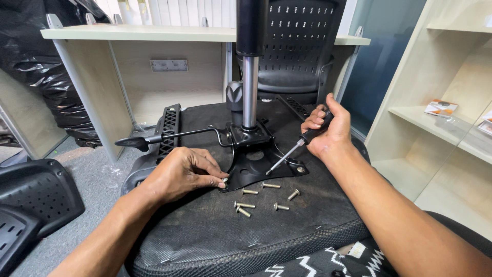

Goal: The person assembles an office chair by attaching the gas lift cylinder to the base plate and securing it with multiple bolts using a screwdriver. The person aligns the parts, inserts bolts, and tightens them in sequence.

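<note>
An upturned office chair seat [215, 225] lies in front of me, its dark fabric underside up. A black metal mechanism plate [256, 166] with a chrome gas cylinder [249, 87] stands on it. My left hand [179, 172] pinches a bolt [224, 181] at the plate's near left corner. My right hand [328, 128] grips a black-handled screwdriver [294, 150], whose tip rests on the plate. Several loose bolts [259, 197] lie on the fabric just in front of the plate.
A black lever [154, 138] sticks out left from the mechanism. An armrest [168, 128] lies by the seat. Black plastic chair parts [31, 200] sit on the floor at left. A desk [133, 36] and another chair [300, 46] stand behind; shelves [446, 123] at right.
</note>
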